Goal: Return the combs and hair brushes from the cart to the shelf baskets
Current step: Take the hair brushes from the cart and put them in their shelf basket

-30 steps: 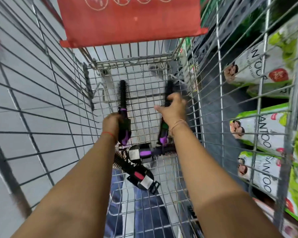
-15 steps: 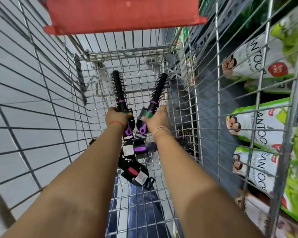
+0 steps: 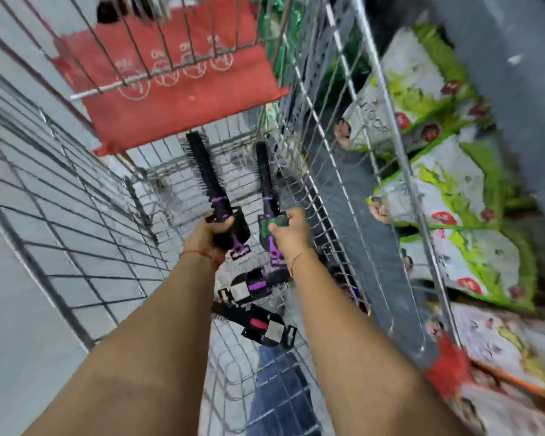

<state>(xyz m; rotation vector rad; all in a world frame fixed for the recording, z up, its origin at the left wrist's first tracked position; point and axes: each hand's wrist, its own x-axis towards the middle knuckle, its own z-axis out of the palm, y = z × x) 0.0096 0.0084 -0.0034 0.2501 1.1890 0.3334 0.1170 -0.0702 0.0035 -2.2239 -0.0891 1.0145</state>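
Note:
Both arms reach down into a wire shopping cart [image 3: 85, 234]. My left hand [image 3: 210, 237] grips a black round hair brush [image 3: 206, 171] with a purple handle, bristles pointing up and away. My right hand [image 3: 291, 234] grips a second black and purple round brush [image 3: 265, 174], also upright, with a green tag at its handle. Below the hands, on the cart floor, lie a black brush with a purple band [image 3: 252, 286] and a black brush with a red band [image 3: 261, 325]. The picture is blurred.
A red child-seat flap [image 3: 177, 99] hangs at the cart's far end. Through the cart's right wall, shelves hold green and white packets [image 3: 450, 187]. Grey floor tiles lie to the left. Blue trousers [image 3: 280, 388] show under the cart floor.
Both hands have lifted their brushes higher inside the cart. The view has tilted and swung, so the red flap sits lower and the shelf packets appear closer on the right.

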